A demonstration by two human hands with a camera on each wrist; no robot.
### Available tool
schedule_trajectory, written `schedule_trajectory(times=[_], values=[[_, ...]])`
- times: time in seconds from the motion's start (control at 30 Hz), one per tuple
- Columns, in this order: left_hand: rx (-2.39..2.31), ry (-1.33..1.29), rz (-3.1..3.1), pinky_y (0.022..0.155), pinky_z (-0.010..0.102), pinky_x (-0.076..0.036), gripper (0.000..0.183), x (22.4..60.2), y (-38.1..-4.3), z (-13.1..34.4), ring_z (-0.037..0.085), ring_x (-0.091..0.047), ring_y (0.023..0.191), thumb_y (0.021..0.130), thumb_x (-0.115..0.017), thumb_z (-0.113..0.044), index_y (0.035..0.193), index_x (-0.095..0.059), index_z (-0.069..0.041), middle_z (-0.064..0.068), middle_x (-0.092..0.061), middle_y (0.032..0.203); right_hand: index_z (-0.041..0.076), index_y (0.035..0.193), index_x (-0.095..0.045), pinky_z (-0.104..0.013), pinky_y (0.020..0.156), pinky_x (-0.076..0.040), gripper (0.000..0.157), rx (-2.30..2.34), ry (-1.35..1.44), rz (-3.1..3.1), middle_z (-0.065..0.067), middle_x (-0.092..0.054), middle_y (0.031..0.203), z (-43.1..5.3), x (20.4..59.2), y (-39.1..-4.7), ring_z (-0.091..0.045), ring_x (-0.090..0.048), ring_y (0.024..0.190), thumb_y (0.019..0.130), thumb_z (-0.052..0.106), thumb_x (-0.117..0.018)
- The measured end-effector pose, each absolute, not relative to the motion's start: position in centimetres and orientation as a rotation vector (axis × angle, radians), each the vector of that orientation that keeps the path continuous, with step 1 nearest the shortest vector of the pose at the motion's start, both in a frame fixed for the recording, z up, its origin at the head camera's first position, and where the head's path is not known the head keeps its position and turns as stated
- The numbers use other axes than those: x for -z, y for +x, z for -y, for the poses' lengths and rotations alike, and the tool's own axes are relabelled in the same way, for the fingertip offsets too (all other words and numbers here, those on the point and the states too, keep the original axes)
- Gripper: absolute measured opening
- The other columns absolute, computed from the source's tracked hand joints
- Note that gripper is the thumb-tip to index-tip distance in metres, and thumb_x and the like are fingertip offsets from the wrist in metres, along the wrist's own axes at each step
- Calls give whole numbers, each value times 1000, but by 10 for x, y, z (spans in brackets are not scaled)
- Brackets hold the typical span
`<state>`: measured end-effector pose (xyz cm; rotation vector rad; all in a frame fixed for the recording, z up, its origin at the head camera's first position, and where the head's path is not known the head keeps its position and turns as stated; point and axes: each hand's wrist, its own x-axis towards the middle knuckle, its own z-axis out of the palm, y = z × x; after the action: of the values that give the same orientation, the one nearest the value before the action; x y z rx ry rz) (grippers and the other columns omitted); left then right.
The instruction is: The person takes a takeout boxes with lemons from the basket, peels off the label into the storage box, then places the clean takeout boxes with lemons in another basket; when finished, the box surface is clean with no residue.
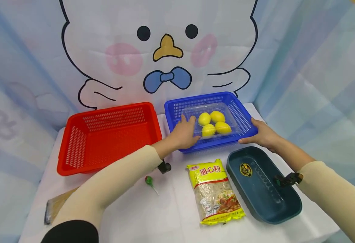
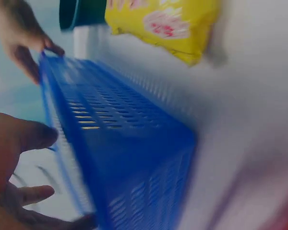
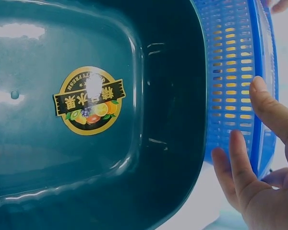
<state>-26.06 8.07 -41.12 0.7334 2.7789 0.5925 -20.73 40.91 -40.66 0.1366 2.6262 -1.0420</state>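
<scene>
A blue basket [image 1: 239, 113] stands at the back right of the table. In it lies a clear plastic box [image 1: 192, 110] with several yellow lemons [image 1: 217, 116]. My left hand [image 1: 184, 133] reaches over the basket's left front part beside the box, fingers spread; the left wrist view has this hand [image 2: 14, 167] at the basket's rim. My right hand [image 1: 263, 135] is at the basket's right front corner. In the right wrist view, the right hand's [image 3: 264, 177] thumb lies at the rim and its extended fingers are against the outer wall.
A red basket [image 1: 116, 140] stands on the left. Nearer the front lie a yellow-ended pasta bag [image 1: 214, 192] and a dark teal tray [image 1: 264, 182], which is below my right forearm. A lollipop [image 1: 148, 181] and a brown flat item [image 1: 59, 202] are near my left arm.
</scene>
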Motion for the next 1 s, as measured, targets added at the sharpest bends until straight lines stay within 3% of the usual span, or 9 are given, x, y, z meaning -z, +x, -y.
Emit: schedule_trajectory(times=[0.1, 0.2, 0.3, 0.4, 0.67, 0.87, 1.0], values=[[-392, 833, -2903, 119, 60, -41, 70, 398, -239, -58, 47, -29, 157, 104, -65, -45, 158, -42, -6, 26, -25, 172, -3, 166, 10, -70, 121, -32, 130, 1026, 126, -2628, -38, 0, 170, -413, 408, -212, -59, -31, 146, 89, 39, -87], [-249, 849, -2991, 122, 58, -38, 72, 386, -219, -27, 44, -20, 162, 104, -61, -51, 159, -45, -9, 21, -20, 175, -2, 165, 11, -71, 119, -33, 132, 1008, 130, -2639, -40, 0, 169, -423, 406, -212, -61, -31, 145, 89, 43, -86], [-202, 787, -3061, 129, 56, -28, 79, 380, -208, 10, 44, -12, 163, 103, -59, -57, 163, -41, -8, 21, -16, 176, -2, 164, 14, -73, 118, -32, 131, 1003, 156, -2644, -41, -2, 168, -437, 403, -205, -63, -29, 146, 90, 43, -85], [-241, 665, -3126, 130, 62, -19, 88, 378, -207, 55, 46, -4, 163, 103, -56, -61, 168, -29, -9, 22, -9, 177, -2, 163, 18, -75, 118, -29, 131, 1004, 177, -2639, -42, -2, 168, -450, 401, -200, -65, -26, 147, 92, 43, -83], [-269, 391, -3190, 118, 85, 2, 93, 397, -211, 163, 50, 19, 160, 102, -47, -70, 172, -6, -25, 13, 13, 178, -2, 161, 21, -78, 117, -28, 129, 1018, 202, -2617, -45, -1, 166, -476, 401, -187, -68, -24, 146, 95, 41, -81], [-334, 416, -3152, 117, 85, 7, 92, 412, -215, 179, 49, 19, 160, 102, -42, -73, 172, -5, -26, 6, 16, 178, -11, 161, 13, -79, 110, -37, 124, 856, 149, -2684, -51, -17, 159, -483, 399, -179, -69, -34, 138, 97, 48, -76], [-314, 407, -3151, 117, 86, 5, 93, 417, -214, 182, 51, 16, 160, 102, -47, -70, 172, -6, -23, 11, 11, 179, -22, 158, -11, -85, 111, -26, 109, 554, 26, -2834, -53, -20, 156, -463, 388, -180, -72, -25, 140, 100, 50, -69]])
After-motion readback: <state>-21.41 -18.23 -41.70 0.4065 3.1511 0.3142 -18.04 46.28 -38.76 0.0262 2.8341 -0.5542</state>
